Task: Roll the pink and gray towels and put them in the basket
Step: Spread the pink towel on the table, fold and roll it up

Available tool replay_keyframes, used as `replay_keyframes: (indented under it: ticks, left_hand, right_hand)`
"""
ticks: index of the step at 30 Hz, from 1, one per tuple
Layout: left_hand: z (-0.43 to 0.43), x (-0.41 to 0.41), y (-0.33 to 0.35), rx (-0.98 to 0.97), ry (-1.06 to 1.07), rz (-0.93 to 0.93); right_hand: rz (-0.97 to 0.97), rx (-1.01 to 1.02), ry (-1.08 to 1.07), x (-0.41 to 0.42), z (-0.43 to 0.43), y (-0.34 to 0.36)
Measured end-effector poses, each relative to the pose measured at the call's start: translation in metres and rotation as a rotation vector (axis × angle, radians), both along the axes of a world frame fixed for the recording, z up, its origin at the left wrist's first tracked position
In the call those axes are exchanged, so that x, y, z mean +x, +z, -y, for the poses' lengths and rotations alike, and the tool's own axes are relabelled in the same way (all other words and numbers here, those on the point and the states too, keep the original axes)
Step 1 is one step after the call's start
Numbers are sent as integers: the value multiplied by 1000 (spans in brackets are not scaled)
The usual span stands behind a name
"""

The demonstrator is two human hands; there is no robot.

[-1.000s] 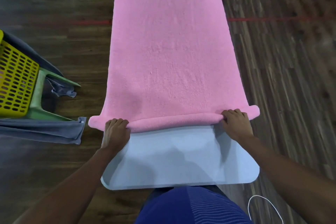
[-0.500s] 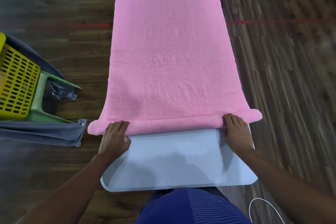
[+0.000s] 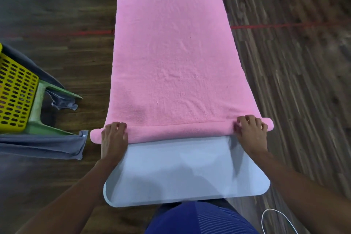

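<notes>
A pink towel (image 3: 171,59) lies flat along a light grey board (image 3: 182,173), with its near edge turned into a thin roll. My left hand (image 3: 113,138) lies on the roll's left end, fingers curled over it. At the right end my right hand (image 3: 251,132) grips the roll with bent fingers. A gray towel (image 3: 43,145) lies folded on the floor at the left, beside a yellow basket (image 3: 15,94) at the left edge.
The basket stands on a green plastic stool (image 3: 42,99) with more gray cloth (image 3: 62,103) draped behind it. Dark wooden floor surrounds the board, crossed by a red line (image 3: 284,25). A white cable (image 3: 275,218) loops at the bottom right.
The roll has thickened a little and moved slightly away from me. Both hands have curled further over its ends. The view has tilted, so the board's far edge shows.
</notes>
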State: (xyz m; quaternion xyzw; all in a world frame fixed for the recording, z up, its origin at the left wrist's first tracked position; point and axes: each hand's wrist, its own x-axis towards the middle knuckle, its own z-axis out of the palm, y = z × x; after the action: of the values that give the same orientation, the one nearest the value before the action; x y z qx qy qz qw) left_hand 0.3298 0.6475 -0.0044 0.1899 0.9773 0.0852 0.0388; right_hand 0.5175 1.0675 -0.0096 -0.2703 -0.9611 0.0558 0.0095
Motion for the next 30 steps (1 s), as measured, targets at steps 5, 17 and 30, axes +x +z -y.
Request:
replay_keyframes:
  ticks: [5, 17, 30]
  left_hand:
    - [14, 10, -10, -87, -145, 138]
    - [9, -16, 6, -170, -64, 159]
    - [14, -6, 1, -136, -156, 151]
  right_hand:
    - [50, -75, 124, 9, -2, -6]
    - [209, -61, 42, -22, -14, 5]
    - [113, 52, 152, -11, -8, -8]
